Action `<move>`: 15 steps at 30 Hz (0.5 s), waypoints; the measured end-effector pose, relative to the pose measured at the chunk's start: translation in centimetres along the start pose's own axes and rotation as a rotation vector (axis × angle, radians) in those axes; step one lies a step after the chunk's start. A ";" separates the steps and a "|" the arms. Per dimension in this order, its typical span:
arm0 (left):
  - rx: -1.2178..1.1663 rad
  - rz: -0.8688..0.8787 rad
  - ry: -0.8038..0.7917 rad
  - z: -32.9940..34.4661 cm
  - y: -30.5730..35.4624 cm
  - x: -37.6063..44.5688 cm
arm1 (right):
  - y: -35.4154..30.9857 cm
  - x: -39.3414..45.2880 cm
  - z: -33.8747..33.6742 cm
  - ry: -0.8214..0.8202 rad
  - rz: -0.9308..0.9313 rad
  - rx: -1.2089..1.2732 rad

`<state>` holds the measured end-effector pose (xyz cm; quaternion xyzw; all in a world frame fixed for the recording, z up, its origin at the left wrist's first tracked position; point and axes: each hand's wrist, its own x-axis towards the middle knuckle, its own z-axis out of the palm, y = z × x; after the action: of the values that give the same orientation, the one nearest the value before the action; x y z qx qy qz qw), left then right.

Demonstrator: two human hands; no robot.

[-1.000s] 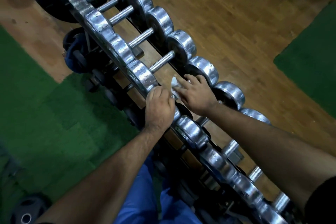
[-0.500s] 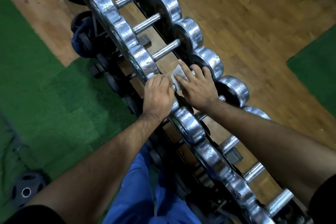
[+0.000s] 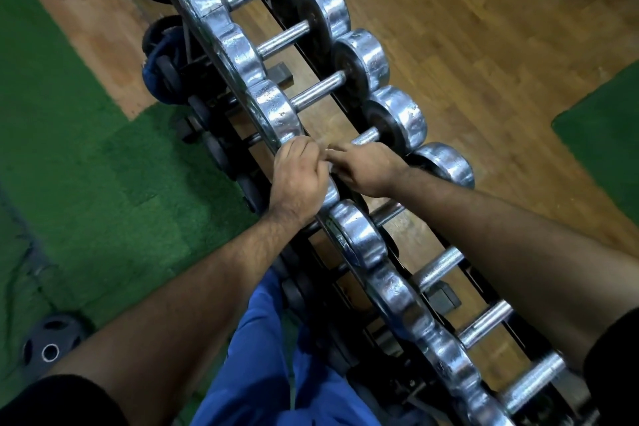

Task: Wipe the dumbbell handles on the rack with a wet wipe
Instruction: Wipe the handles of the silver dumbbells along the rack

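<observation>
Chrome-plated dumbbells lying across black steel rack | left hand gripping near weight head | right hand curling round knurled handle, white wet wipe barely showing | risk: wipe bunching, skipping handle ends

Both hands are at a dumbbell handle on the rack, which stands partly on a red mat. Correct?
Not quite: the mat is green, not red, as the head view shows. Both the left hand and right hand are at a dumbbell handle on the rack.
</observation>
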<state>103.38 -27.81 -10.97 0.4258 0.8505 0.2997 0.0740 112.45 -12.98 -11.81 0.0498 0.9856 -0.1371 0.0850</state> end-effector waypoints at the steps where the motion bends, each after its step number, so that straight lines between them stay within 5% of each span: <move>1: -0.002 0.004 0.002 0.1 -0.1 0.0 | 0.0 -0.1 -0.1 -0.002 -0.016 0.025; 7: -0.010 0.022 0.013 0.1 0.0 -0.1 | 1.7 0.5 -0.4 0.021 0.256 0.065; 12: 0.012 0.040 -0.003 0.0 -0.1 0.0 | -1.5 -0.9 0.6 0.050 0.137 0.132; 15: 0.018 0.035 -0.011 -0.2 0.2 0.0 | 1.3 -1.2 0.2 0.137 0.405 0.092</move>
<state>103.51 -27.82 -10.70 0.4430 0.8452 0.2908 0.0697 113.79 -11.91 -12.07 0.2599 0.9516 -0.1585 0.0413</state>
